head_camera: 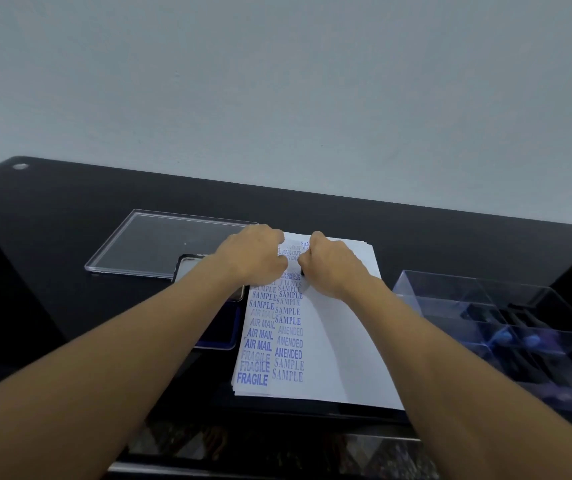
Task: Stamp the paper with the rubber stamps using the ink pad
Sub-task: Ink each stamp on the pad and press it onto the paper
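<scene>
Right hand (329, 268) clenched round small dark stamp (302, 272), set down on paper (333, 341), far half. Left hand (257, 258) curled alongside, grasp unclear. Ink pad (220, 329) touches paper's left edge; clear box (506, 306) sits apart on right, strip of table (70, 202) between.

Black table (70, 202) — stamped paper stack (340, 341), blue ink pad (220, 327) just left, clear lid (160, 244), clear box (444, 289) right

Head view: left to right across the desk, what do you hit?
Clear lid → ink pad → stamped paper stack → clear stamp box. The left hand and the right hand, which grips a stamp, overlap the paper, so left out.
</scene>
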Tool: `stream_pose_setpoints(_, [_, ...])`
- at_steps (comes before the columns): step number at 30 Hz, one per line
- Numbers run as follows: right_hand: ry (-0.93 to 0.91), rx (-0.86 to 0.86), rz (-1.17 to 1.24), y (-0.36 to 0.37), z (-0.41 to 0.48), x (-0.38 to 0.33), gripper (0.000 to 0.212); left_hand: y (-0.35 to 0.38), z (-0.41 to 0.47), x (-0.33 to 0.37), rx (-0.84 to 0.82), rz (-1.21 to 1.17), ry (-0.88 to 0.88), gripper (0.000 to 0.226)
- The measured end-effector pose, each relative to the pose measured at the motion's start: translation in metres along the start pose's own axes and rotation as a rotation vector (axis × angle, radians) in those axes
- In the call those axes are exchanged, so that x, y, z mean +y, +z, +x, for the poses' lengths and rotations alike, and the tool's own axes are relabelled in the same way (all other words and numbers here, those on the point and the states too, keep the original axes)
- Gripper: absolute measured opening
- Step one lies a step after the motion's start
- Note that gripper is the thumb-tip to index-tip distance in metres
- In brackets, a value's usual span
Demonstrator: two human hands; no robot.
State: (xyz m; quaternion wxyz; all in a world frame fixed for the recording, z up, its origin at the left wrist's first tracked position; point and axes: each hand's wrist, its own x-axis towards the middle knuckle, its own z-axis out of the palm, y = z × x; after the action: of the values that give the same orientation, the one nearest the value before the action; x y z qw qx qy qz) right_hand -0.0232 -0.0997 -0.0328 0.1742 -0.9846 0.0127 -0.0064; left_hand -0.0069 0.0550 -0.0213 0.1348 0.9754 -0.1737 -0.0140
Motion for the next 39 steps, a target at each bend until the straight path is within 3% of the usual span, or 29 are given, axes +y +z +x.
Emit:
stream_pose_setpoints(7, [0.004,-0.161,-0.042,-0.023,-0.003,-0.007,0.011,-0.023,-0.016,-0.005,0.065,-0.045,0.010,0.035])
stream_pose_setpoints(9, [0.019,-0.092,0.045,-0.032,-0.003,-0.004,0.013,-0.029,-0.020,-0.006,0.073,-0.058,0.008,0.032])
stream_pose_setpoints(11, [0.031,-0.004,0.134,-0.044,-0.003,0.001,0.016,-0.035,-0.025,-0.008,0.084,-0.084,0.007,0.043])
stream_pose_setpoints(18, [0.022,0.085,0.206,-0.076,-0.013,0.008,0.017,-0.049,-0.041,-0.011,0.118,-0.150,-0.017,0.046])
stream_pose_setpoints(33, [-0.025,0.113,0.250,-0.094,-0.048,-0.013,0.024,-0.062,-0.081,-0.019,0.189,-0.221,-0.055,0.046])
stream_pose_setpoints(39, [-0.120,0.014,0.227,-0.071,-0.063,-0.047,0.029,-0.053,-0.106,-0.045,0.251,-0.265,-0.146,0.044])
